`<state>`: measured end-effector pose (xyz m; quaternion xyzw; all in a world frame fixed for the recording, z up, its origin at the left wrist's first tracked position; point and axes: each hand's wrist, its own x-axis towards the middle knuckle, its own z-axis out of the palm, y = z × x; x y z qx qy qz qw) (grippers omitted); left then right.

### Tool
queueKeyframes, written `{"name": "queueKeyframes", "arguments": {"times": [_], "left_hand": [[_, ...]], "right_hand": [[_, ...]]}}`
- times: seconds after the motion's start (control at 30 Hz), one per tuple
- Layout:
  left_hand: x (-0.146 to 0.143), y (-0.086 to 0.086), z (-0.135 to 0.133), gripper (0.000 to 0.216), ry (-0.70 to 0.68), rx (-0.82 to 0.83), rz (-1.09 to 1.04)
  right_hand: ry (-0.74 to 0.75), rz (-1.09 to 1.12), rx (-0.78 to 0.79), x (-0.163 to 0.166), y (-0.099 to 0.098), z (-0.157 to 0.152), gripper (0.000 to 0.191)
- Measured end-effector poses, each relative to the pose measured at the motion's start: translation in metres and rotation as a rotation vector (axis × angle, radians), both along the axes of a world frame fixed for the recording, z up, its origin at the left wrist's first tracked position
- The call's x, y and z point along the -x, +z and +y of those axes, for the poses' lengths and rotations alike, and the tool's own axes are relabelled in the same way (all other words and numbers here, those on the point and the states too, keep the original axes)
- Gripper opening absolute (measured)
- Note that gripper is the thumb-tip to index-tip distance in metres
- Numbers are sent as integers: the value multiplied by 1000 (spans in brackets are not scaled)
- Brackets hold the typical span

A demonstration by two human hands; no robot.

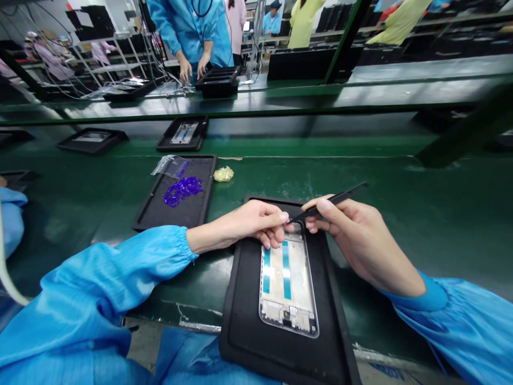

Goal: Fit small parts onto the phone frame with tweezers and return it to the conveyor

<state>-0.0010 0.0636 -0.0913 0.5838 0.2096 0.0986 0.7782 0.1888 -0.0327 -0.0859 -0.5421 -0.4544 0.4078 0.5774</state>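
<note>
In my right hand (352, 230) is a pair of black tweezers (334, 201), gripped like a pen with the tip pointing left. My left hand (262, 220) is pinched at that tip; a speck of purple shows between thumb and finger, too small to make out fully. Below both hands lies a phone frame (276, 310), silver with two blue strips, on a black tray (244, 331). My left fingers cover part of its top end. To the left, a second black tray (160, 211) carries a heap of small purple parts (182, 191).
A clear plastic bag (170, 166) lies on the second tray, and a crumpled yellowish lump (223, 174) sits beside it. Farther back, another tray (200, 140) holds a similar frame. A co-worker in blue (192, 32) stands across the green bench (380, 214). A green post (460, 128) rises at right.
</note>
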Motion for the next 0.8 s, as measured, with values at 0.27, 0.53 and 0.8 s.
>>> {"name": "queueKeyframes", "arguments": {"times": [0.27,0.53,0.8], "left_hand": [[-1,2,0,55,-2,4,14],[0,3,-2,49,-11,3,-33],[1,7,1,51,-74,31,-70]], "right_hand": [[13,8,10,0,0,0,33],[24,-2,-22,3,1,-3,31],[14,16,-25,3,3,-3,31]]}}
